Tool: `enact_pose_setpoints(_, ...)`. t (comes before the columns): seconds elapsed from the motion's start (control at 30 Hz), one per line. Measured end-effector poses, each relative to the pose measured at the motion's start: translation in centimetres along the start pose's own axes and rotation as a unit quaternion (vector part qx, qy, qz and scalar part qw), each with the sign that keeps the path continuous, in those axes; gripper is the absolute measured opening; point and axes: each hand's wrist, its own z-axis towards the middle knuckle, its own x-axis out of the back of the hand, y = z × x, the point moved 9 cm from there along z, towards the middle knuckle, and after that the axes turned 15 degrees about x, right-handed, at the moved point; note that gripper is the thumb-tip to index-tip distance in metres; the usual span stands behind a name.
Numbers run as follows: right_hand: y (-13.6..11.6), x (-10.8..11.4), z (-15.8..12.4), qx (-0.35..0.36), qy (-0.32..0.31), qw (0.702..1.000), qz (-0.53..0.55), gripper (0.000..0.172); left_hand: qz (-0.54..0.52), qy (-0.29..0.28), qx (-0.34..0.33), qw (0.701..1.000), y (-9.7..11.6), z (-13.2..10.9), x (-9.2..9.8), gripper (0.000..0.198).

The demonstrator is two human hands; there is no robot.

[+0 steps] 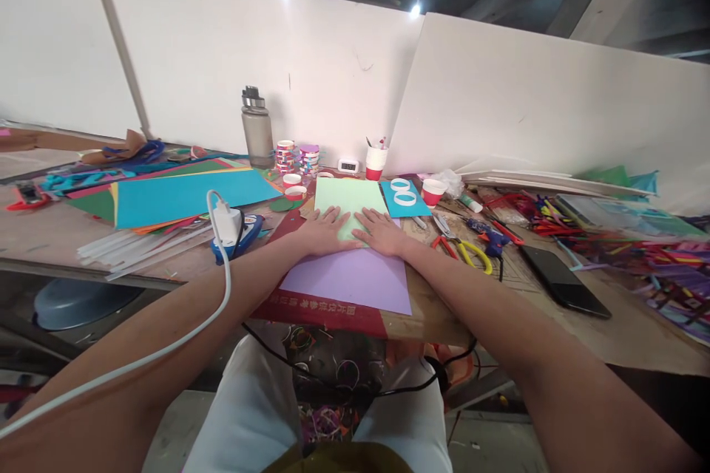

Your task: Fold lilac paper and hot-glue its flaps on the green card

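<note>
Both of my hands lie flat on a light green paper sheet (349,194), which partly covers a lilac paper sheet (355,281). My left hand (326,231) has its fingers spread across the green sheet's left side. Over its right side rests my right hand (382,232), fingers also spread, thumbs nearly meeting. Under the sheets shows a dark red board (333,314) with printed characters. Just right of the green sheet, a blue paper piece (413,208) carries two white rings (404,197).
At left lie a stack of coloured paper (188,199), white sticks (133,247) and a power strip (247,233). Behind stand a bottle (257,129), a small clock (348,165) and a pen cup (376,160). Rightward are pliers (471,253), a glue gun (492,238) and a phone (566,282).
</note>
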Motion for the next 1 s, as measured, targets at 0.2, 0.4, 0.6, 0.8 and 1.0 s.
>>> enact_pose_setpoints(0.2,-0.3,0.2,-0.1,0.015,0.012,1.0,0.012,0.079,0.015,-0.04,-0.022,0.999,-0.2,-0.1,-0.2,0.105)
enact_pose_setpoints(0.4,-0.5,0.1,0.0,0.013,0.019,1.0,-0.014,0.073,0.015,0.006,0.008,1.0,0.4,0.9,0.5,0.093)
enact_pose_setpoints(0.6,0.0,0.0,0.1,0.027,0.041,0.999,0.012,0.075,0.008,0.008,-0.014,1.0,1.4,0.2,-0.1,0.099)
enact_pose_setpoints(0.8,0.0,0.6,0.2,0.064,0.072,0.994,0.041,0.075,0.008,0.027,-0.025,0.999,1.1,-0.1,0.0,0.095)
enact_pose_setpoints(1.0,-0.5,1.1,0.1,0.107,0.11,0.986,0.065,0.075,0.013,0.025,-0.033,0.999,1.0,0.0,-0.1,0.091)
